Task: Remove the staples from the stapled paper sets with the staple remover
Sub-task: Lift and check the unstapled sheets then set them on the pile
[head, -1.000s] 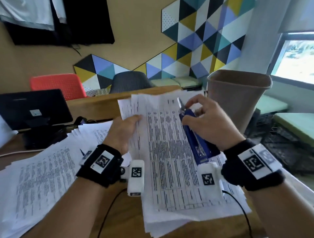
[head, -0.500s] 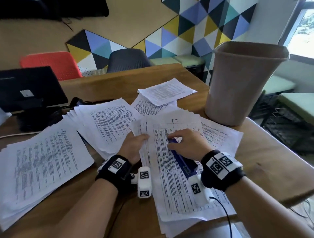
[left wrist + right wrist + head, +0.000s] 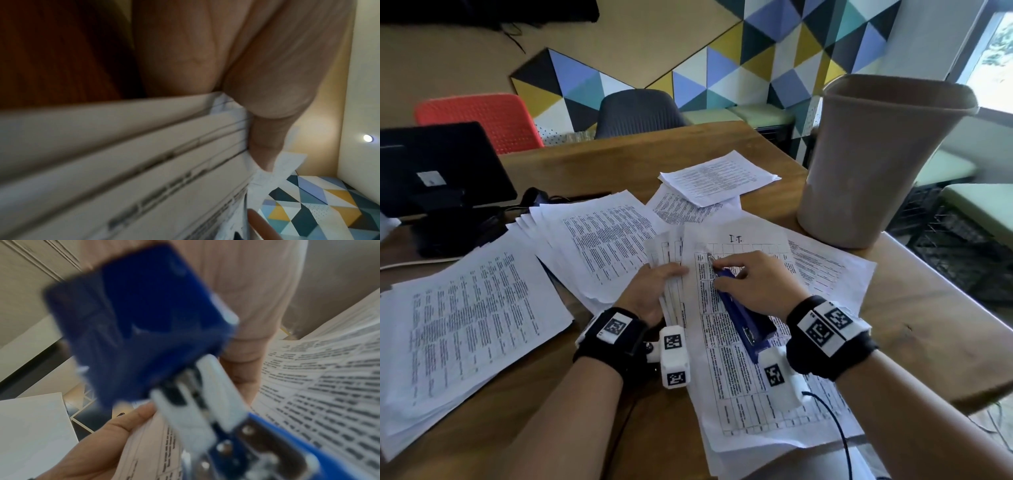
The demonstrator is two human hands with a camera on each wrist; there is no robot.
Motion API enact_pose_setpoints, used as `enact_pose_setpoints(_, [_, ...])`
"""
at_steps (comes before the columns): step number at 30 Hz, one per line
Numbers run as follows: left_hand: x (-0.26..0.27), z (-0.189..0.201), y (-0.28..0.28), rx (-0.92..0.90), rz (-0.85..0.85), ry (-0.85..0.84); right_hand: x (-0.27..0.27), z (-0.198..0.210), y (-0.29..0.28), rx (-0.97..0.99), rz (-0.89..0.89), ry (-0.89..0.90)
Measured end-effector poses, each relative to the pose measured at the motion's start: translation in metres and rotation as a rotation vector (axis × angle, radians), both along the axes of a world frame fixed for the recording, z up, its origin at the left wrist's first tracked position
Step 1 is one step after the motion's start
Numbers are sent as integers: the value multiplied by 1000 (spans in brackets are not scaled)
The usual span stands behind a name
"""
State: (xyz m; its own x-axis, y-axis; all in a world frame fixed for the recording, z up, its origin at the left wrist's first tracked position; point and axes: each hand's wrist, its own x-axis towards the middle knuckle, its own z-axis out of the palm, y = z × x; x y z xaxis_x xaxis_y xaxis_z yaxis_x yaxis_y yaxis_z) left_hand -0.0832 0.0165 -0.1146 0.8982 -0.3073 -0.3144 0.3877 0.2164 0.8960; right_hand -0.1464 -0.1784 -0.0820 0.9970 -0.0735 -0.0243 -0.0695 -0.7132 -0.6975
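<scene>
A stapled paper set (image 3: 739, 377) printed with a table and hand-marked "I.T." lies on the wooden desk in front of me. My left hand (image 3: 671, 274) grips its fanned left edge, and in the left wrist view the thumb (image 3: 267, 113) presses on the sheet edges (image 3: 144, 162). My right hand (image 3: 726, 274) holds the blue staple remover (image 3: 743, 315) flat on the top page. The remover's metal tip (image 3: 710, 257) points at the page's upper left corner. The right wrist view shows the blurred blue staple remover (image 3: 144, 321) over the printed page (image 3: 318, 402). I cannot make out a staple.
A tall beige waste bin (image 3: 876, 164) stands at the desk's right edge. Loose paper piles lie at the left (image 3: 465, 325), the middle (image 3: 602, 246) and farther back (image 3: 715, 178). A black monitor (image 3: 438, 171) sits at the far left, and chairs stand behind the desk.
The paper set was held up in the air a second ago and now lies flat on the desk. Both hands came down with it, keeping their holds.
</scene>
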Motion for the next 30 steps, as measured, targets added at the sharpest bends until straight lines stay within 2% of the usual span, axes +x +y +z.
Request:
enact_pose_setpoints(4, [1, 5, -2, -53, -75, -3, -2, 5, -2, -25, 22, 10])
enact_pose_setpoints(13, [-1, -3, -2, -158, 12, -23, -6, 15, 7, -129, 75, -30])
enact_pose_setpoints(30, [-1, -4, -1, -149, 42, 15, 3, 13, 23, -106, 58, -141])
